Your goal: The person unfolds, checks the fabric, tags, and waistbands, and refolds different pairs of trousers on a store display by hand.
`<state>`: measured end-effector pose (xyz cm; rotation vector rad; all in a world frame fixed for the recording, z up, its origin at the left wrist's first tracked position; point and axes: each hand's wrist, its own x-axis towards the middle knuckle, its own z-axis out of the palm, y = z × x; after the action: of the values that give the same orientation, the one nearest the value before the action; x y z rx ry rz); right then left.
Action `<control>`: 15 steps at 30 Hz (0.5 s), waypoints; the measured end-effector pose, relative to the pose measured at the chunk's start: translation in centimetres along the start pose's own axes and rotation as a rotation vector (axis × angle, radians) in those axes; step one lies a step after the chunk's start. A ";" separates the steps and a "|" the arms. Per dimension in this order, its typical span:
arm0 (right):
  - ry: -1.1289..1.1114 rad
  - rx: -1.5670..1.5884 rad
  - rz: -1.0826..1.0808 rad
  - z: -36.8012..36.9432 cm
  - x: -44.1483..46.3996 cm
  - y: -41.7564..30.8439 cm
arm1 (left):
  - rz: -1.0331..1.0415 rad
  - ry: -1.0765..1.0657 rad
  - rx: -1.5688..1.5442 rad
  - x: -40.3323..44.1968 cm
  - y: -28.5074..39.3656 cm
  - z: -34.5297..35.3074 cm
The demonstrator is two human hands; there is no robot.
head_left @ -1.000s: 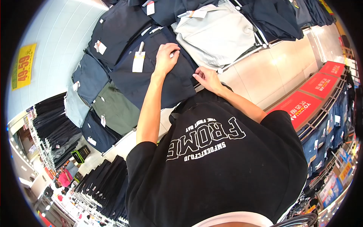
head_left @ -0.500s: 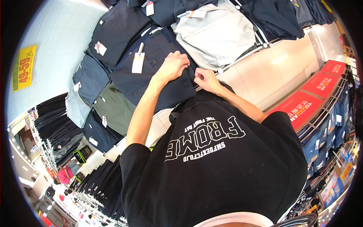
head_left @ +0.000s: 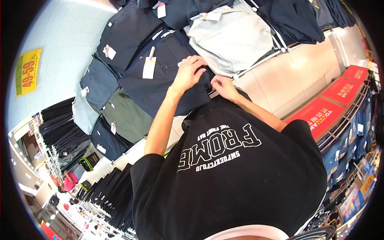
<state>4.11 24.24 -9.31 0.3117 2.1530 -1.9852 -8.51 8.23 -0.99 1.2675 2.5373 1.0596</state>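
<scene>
Dark navy trousers (head_left: 160,90) lie folded before me, with a white price tag (head_left: 149,68) clipped on top. My left hand (head_left: 189,75) rests over their right-hand part, thumb and fingers apart. Close by, my right hand (head_left: 225,87) has its fingers pinched together at the trousers' near right edge. Its fingertips are partly hidden, but dark cloth shows at them. Light grey trousers (head_left: 232,38) lie just beyond my hands.
More folded trousers surround these, including an olive-green pair (head_left: 126,114) and a blue-grey pair (head_left: 99,82). A white rack rail (head_left: 256,66) runs on the right. Red signs (head_left: 320,116) top a rack of jeans. Dark trousers (head_left: 108,192) hang at lower left; a person in pink (head_left: 71,181) is farther off.
My left hand's fingers have gone from curled to spread apart. My right hand's fingers have come to the trousers' edge. The whole view has shifted slightly.
</scene>
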 end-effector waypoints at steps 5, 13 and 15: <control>0.179 -0.055 -0.060 -0.2 0.8 -1.9 | -0.244 0.584 0.203 -3.9 0.1 -3.3; 0.003 -0.269 -0.128 1.8 3.7 -5.0 | -1.215 0.981 0.092 -18.2 -10.3 -7.4; -0.027 -0.203 -0.092 2.7 5.0 -5.6 | -1.329 0.997 -0.062 -19.1 -10.6 -8.6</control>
<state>-2.28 21.23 -5.59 0.1560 2.3655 -1.7838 -6.53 -14.76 -4.99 -1.2515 2.8040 1.3920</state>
